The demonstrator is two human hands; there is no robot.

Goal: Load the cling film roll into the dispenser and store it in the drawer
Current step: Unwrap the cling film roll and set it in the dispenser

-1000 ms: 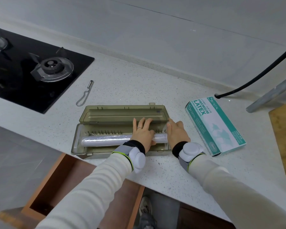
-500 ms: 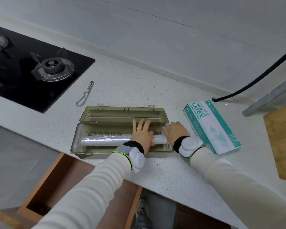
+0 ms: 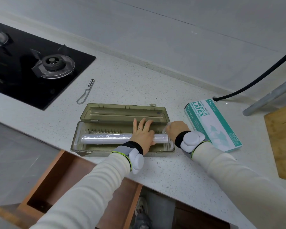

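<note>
An olive translucent dispenser (image 3: pixel 82 147) lies on the counter with its lid (image 3: pixel 122 112) folded back flat. The cling film roll (image 3: pixel 106 138) rests lengthwise inside the tray. My left hand (image 3: pixel 142 133) lies flat over the roll's right part, fingers spread and reaching toward the lid hinge. My right hand (image 3: pixel 176 129) is curled at the dispenser's right end, pinching a loose edge of clear film there. Below the counter edge a wooden drawer (image 3: pixel 46 177) stands pulled out.
A black gas hob (image 3: pixel 31 66) fills the left of the counter, with a metal peeler (image 3: pixel 85 94) beside it. A green latex glove box (image 3: pixel 213 123) lies right of the dispenser. A wooden board (image 3: pixel 282 138) and a black hose (image 3: pixel 254 81) are at the far right.
My right hand has slid back along the dispenser's right end and curled tighter on the film edge. The left hand stays flat on the roll.
</note>
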